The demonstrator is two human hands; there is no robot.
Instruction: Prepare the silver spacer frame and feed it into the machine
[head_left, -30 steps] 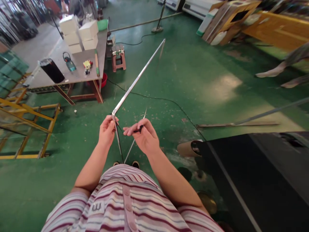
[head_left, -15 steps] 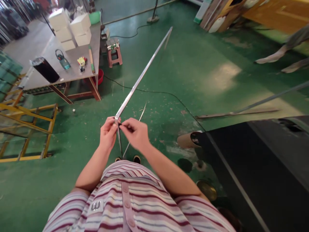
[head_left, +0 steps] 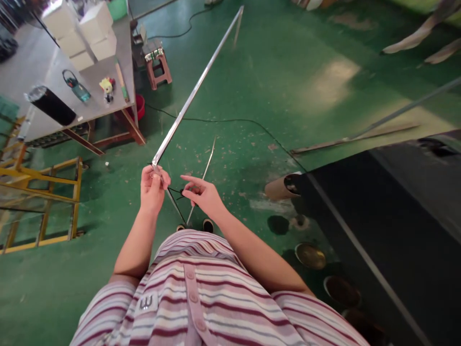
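A thin silver metal frame (head_left: 197, 86) stands on the floor before me, its long top bar running away to the far right. My left hand (head_left: 153, 190) is closed around its near corner, thumb on top. From that corner a side bar slants down toward my shoes. Just right of it, my right hand (head_left: 204, 196) pinches a thin black strip (head_left: 175, 191) between thumb and forefinger, other fingers loosely curled. The strip runs toward the corner; its far end is hidden at my left hand. A lower bar (head_left: 207, 166) lies along the floor behind my right hand.
At the upper left, a table (head_left: 97, 113) carries white boxes (head_left: 97, 29), a bottle (head_left: 76, 86), a black roll (head_left: 52, 105) and a toy figure (head_left: 107, 89). A stool (head_left: 157, 67) is beside it. Yellow racks (head_left: 75, 202) stand left, a black-covered surface (head_left: 382, 216) right. A cable (head_left: 230, 120) crosses the floor.
My right hand has drawn away from the frame corner, with the black strip now stretched between my hands. My left hand and the corner have shifted left. The whole view has tilted slightly downward.
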